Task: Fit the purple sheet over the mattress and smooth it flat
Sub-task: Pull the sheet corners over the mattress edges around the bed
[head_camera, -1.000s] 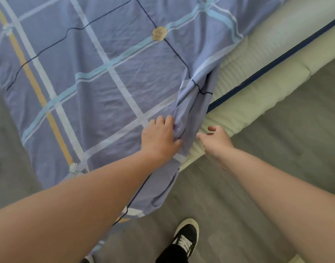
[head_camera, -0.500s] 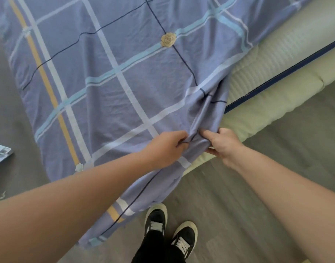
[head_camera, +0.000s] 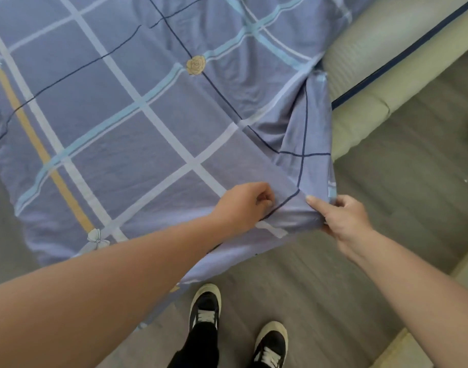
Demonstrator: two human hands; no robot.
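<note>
While the left hand (head_camera: 243, 205) and right hand (head_camera: 345, 219) both pinch one purple sheet (head_camera: 148, 144) at the mattress (head_camera: 365, 38) corner, open floor (head_camera: 333, 282) lies beside.

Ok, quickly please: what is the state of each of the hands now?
Left hand: fingers curled, pinching the purple sheet.
Right hand: gripping the sheet's folded edge, thumb on top.

Grey plank floor (head_camera: 386, 213), black shoe with pale sole (head_camera: 205, 308), matching shoe (head_camera: 271, 342) beside it, black trouser leg (head_camera: 198, 349)
</note>
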